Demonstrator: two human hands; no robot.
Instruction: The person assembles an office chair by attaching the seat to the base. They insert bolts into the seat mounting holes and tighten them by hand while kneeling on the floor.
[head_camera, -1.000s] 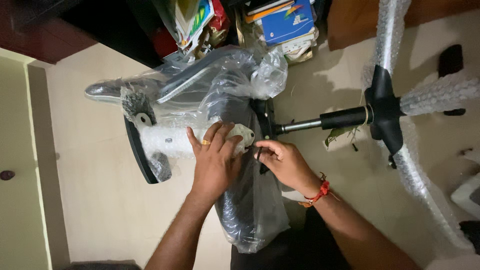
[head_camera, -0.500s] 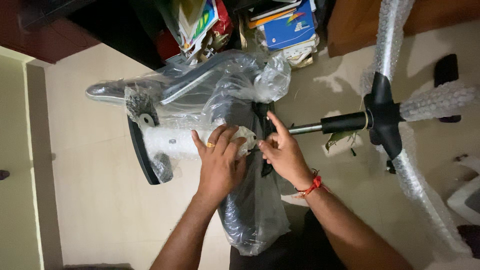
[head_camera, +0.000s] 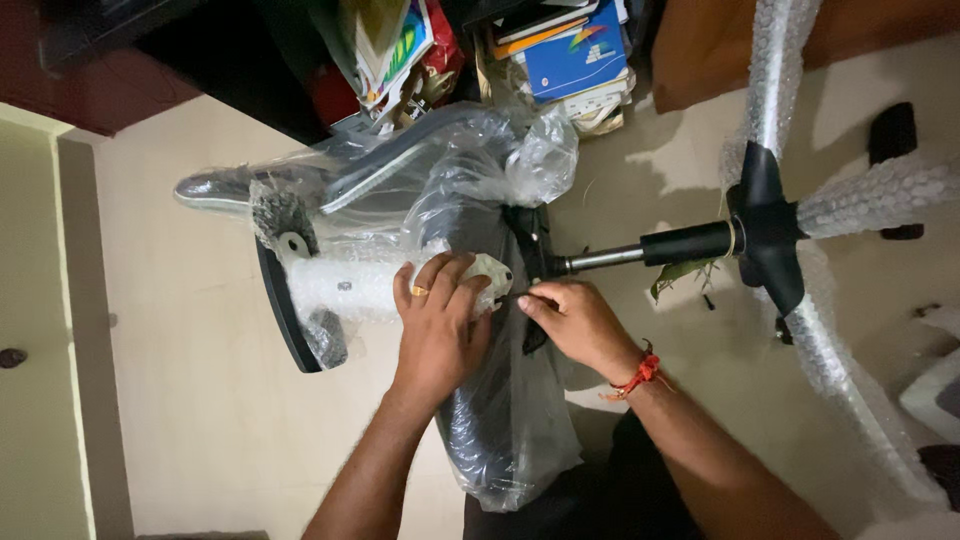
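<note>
An office chair seat (head_camera: 500, 420) wrapped in clear plastic lies on its side on the floor. My left hand (head_camera: 438, 325), with a ring on one finger, presses down on a bubble-wrapped armrest bracket (head_camera: 345, 285) against the seat. My right hand (head_camera: 575, 320), with a red thread at the wrist, pinches a small part at the black mechanism (head_camera: 530, 250) under the seat; what its fingers hold is too small to tell. A black gas-lift column (head_camera: 660, 245) runs from the mechanism to the star base (head_camera: 765, 235), whose legs are covered in bubble wrap.
Books and papers (head_camera: 560, 50) are stacked at the top, next to a colourful bag (head_camera: 395, 45). A black caster (head_camera: 893, 135) sits at the right. A wooden furniture edge (head_camera: 700, 50) stands at the upper right. The floor (head_camera: 200, 420) is pale tile.
My right hand has lowered from a raised-finger pose back onto the mechanism. My left hand stays on the wrapped bracket, fingers shifted slightly.
</note>
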